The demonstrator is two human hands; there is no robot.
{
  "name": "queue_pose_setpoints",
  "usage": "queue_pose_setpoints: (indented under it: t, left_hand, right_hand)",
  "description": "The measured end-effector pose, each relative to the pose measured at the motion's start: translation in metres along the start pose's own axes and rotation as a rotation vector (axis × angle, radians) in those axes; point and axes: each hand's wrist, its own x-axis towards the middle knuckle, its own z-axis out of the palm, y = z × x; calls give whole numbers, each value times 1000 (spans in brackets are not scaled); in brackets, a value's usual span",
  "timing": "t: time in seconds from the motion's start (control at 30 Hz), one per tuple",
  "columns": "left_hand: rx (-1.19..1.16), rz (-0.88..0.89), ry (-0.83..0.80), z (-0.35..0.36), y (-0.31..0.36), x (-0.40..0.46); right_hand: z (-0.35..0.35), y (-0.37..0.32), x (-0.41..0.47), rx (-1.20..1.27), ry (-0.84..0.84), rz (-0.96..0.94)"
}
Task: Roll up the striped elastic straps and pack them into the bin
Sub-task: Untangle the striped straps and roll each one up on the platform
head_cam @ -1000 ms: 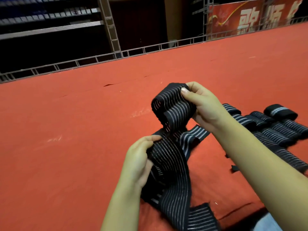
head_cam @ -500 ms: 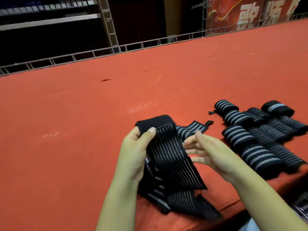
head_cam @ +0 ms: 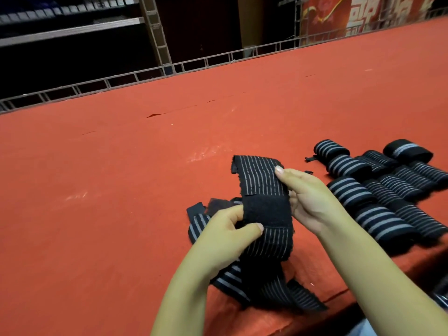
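Observation:
A black elastic strap with thin grey stripes (head_cam: 260, 177) is held up over the red table (head_cam: 121, 190), its black fastener patch facing me. My left hand (head_cam: 228, 235) pinches the strap just below that patch, thumb on top. My right hand (head_cam: 308, 198) grips the strap's right edge with the thumb laid across the striped face. The rest of the strap hangs down and lies crumpled on the table under my wrists. Several rolled striped straps (head_cam: 378, 190) lie in rows at the right. No bin is in view.
A metal rail (head_cam: 145, 76) runs along the table's far edge, with dark shelving (head_cam: 72, 32) behind it and a red banner (head_cam: 351, 15) at the top right. The table's near edge runs just under my forearms.
The strap's end has been turned over, so the fastener patch now faces me. My right hand, open beside the strap half a second ago, now grips its right edge; my left hand slid lower.

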Motion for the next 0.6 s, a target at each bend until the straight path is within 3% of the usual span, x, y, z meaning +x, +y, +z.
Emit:
queue_pose_setpoints:
  t: [0.17, 0.27, 0.37, 0.47, 0.53, 0.6]
  left_hand:
    - [-58, -9, -6, -3, 2, 3]
    - [-396, -28, 156, -9, 5, 8]
    - [-399, 46, 282, -12, 9, 12]
    - [-319, 71, 382, -10, 9, 12]
    - [-243, 66, 414, -6, 10, 11]
    - [-217, 53, 436, -2, 12, 10]
  right_hand:
    - [-1, -8, -13, 16, -34, -159]
    - [-4, -5, -24, -16, -117, -157]
    - [-6, 10, -29, -65, -189, -98]
    - [-10, 25, -24, -255, 11, -170]
    - [-9, 28, -25, -504, 241, -358]
    - [-3, 24, -33, -635, 288, -564]
